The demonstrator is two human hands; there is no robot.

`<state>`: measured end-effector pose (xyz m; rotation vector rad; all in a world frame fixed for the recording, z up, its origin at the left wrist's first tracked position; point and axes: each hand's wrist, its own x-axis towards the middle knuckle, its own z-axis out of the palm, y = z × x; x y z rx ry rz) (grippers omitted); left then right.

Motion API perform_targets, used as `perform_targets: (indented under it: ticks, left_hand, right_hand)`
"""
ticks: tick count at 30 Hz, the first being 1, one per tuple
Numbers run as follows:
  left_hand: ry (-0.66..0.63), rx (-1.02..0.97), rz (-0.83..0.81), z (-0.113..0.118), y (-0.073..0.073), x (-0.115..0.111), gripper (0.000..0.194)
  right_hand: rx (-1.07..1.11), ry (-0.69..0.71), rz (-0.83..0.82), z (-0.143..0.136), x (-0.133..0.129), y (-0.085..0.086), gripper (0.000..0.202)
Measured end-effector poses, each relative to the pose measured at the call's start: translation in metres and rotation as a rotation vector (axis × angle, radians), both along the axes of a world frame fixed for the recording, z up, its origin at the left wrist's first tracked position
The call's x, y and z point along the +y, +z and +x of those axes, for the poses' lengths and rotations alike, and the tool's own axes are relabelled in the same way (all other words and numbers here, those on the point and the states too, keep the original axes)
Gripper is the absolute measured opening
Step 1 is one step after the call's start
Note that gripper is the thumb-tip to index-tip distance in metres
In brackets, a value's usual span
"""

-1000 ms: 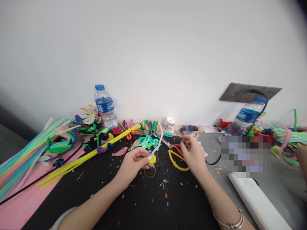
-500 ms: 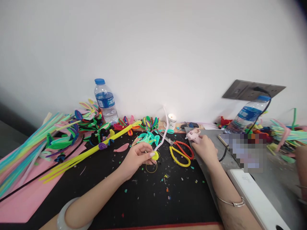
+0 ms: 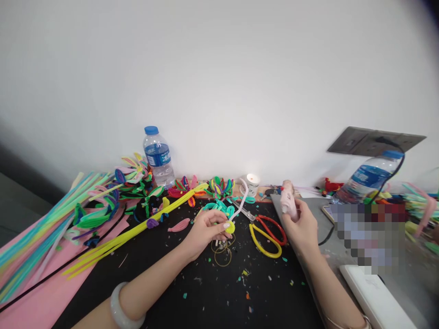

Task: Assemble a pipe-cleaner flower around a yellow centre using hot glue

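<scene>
Between our left hand (image 3: pixel 210 230) and right hand (image 3: pixel 303 226), near the centre of the frame, the scissors (image 3: pixel 261 230) block a low crossing, but below them at lower centre we can pass over the black mat (image 3: pixel 222 292), where just small scraps lie. Yellow stems (image 3: pixel 130 234) bar the left, the candle (image 3: pixel 252 186) and a leaning bottle (image 3: pixel 368 177) obstruct us farther back, and a white bar (image 3: pixel 375 294) flanks our right forearm at lower right.

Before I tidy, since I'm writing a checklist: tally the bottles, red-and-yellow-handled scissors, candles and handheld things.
Bottles: 2 (picture-left bottle, picture-right bottle)
Scissors: 1
Candle: 1
Handheld: 2 (yellow disc in the left hand; pink tool in the right hand)
Total: 6
</scene>
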<state>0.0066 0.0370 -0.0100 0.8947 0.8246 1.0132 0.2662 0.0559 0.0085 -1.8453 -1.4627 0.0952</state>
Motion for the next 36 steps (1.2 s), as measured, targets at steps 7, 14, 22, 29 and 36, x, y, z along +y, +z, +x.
perform_targets:
  ticks: [7, 14, 22, 29, 36]
  left_hand:
    - [0.003, -0.063, -0.008, -0.011, 0.001, 0.005, 0.024]
    - [-0.02, -0.098, -0.039, -0.013, 0.0, 0.001, 0.021]
    - [-0.028, -0.116, -0.032, -0.012, -0.004, 0.001, 0.02]
    - [-0.029, -0.101, -0.036, -0.01, -0.003, -0.002, 0.02]
    - [-0.003, -0.089, -0.032, -0.01, -0.001, -0.001, 0.02]
  right_hand:
    - [0.776, 0.502, -0.179, -0.026, -0.019, -0.008, 0.03]
    - [0.789, 0.675, -0.435, -0.037, -0.031, -0.016, 0.039]
    - [0.674, 0.782, -0.499, -0.042, -0.032, -0.02, 0.039]
    - [0.66, 0.796, -0.484, -0.042, -0.034, -0.026, 0.035]
    - [0.767, 0.818, -0.422, -0.04, -0.031, -0.028, 0.035]
